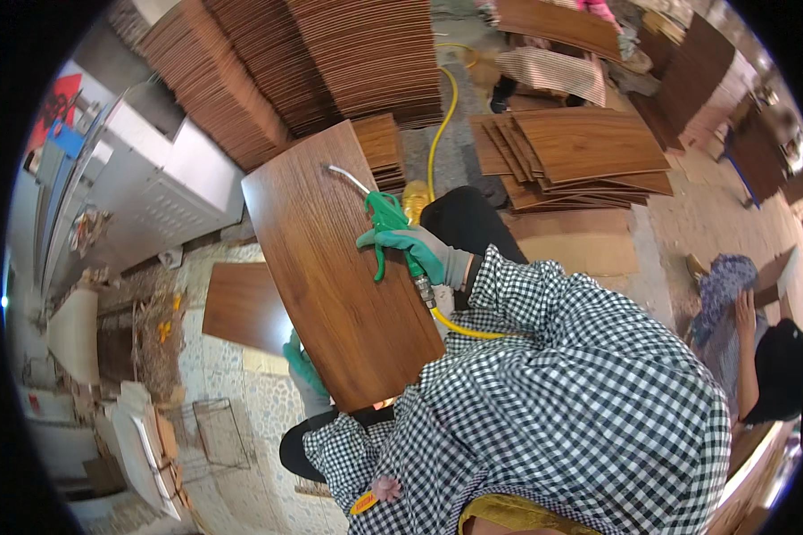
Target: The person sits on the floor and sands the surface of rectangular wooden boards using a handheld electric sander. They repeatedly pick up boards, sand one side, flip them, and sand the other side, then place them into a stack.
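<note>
My right hand (428,251), in a grey and green work glove, grips a green air blow gun (389,217). Its bent metal nozzle (348,176) extends over the upper face of a brown wood-grain board (341,281). A yellow air hose (465,330) joins the gun's handle through a metal coupling. The board lies slanted in front of me, its near end against my checked clothing. At its left edge is my left hand (306,374), gloved alike, holding that edge; some of its fingers are hidden. Beyond this hand, a second brown board (241,304) sits lower down.
Tall stacks of brown boards (375,60) rise ahead. A looser pile of boards (589,147) lies at front right. The yellow hose (450,107) runs along the floor between them. A grey metal machine (167,174) stands left. Co-workers handle boards at top right and far right (743,321).
</note>
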`<state>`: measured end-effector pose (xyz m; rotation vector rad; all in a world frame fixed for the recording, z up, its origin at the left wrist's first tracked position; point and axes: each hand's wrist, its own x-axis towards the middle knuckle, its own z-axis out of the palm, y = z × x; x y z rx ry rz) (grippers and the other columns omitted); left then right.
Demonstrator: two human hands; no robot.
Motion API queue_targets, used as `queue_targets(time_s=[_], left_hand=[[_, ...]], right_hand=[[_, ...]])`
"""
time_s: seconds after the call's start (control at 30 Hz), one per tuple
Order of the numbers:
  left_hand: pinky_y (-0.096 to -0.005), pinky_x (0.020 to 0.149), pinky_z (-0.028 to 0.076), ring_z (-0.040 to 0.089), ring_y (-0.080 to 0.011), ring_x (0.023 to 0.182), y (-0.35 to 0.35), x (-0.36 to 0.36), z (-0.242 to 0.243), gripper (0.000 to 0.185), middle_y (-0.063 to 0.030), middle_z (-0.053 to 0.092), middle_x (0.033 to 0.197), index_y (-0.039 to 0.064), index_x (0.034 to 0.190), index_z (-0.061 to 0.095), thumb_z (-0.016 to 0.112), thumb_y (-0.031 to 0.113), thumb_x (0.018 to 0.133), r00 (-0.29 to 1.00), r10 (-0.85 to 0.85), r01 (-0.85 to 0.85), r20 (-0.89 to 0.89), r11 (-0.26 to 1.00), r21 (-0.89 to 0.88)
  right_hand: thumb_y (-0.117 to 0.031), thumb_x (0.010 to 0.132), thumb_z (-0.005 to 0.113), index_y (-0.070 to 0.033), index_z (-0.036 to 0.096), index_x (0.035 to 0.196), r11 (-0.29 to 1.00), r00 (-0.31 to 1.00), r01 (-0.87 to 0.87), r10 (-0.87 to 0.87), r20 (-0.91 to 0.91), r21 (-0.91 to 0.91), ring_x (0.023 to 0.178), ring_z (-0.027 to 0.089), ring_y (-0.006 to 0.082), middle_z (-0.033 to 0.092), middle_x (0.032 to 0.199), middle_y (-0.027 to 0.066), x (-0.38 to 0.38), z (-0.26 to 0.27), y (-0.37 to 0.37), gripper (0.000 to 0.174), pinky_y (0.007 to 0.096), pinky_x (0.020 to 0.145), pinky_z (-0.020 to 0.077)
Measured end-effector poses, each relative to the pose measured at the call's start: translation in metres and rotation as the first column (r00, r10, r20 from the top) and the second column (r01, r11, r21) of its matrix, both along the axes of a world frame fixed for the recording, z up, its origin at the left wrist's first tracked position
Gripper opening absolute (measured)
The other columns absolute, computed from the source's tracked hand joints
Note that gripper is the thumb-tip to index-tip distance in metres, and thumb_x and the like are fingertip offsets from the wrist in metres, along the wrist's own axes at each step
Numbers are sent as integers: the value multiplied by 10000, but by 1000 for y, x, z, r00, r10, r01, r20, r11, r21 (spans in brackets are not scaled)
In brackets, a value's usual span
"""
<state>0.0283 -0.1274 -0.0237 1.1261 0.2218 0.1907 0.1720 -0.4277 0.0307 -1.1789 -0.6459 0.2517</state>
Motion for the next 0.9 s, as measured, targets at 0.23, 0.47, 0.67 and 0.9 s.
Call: queue_targets(time_s=[0.23, 0.47, 0.67, 0.9], left_hand=[[-346, 803, 510, 623, -236, 898, 39, -6, -15, 668, -152, 626, 1105, 136, 1424, 426, 471, 603, 947, 936, 157, -155, -316, 987, 32], [-351, 854, 512, 616, -241, 959, 57, -19, -32, 657, -166, 597, 1182, 106, 1414, 433, 484, 575, 956, 910, 223, -231, -349, 973, 21], [-339, 859, 511, 628, -238, 986, 55, -24, -28, 633, -162, 612, 1198, 83, 1400, 442, 472, 548, 971, 906, 252, -264, -340, 965, 12], [-323, 799, 520, 632, -228, 936, 73, -33, -47, 567, -162, 617, 1160, 97, 1356, 460, 498, 509, 968, 848, 335, -373, -411, 928, -12]], right_hand=[[-203, 970, 499, 49, 601, 1225, 864, 836, 483, -405, -371, 145, 1190, 527, 203, 608, 1225, 119, 11, 29, -122, 372, 310, 1038, 418], [-162, 931, 569, 50, 626, 1146, 455, 550, 835, -695, -463, 310, 1077, 584, 260, 602, 1121, 138, 20, 22, -282, 308, 404, 962, 509], [-116, 847, 643, -3, 641, 1011, 193, 236, 972, -752, -615, 138, 862, 653, 329, 578, 1049, 85, 47, -2, -397, 199, 426, 720, 545], [-189, 881, 604, -71, 554, 945, 60, 41, 998, -729, -684, -5, 678, 573, 316, 573, 881, 115, 62, -56, -452, 143, 454, 614, 523]])
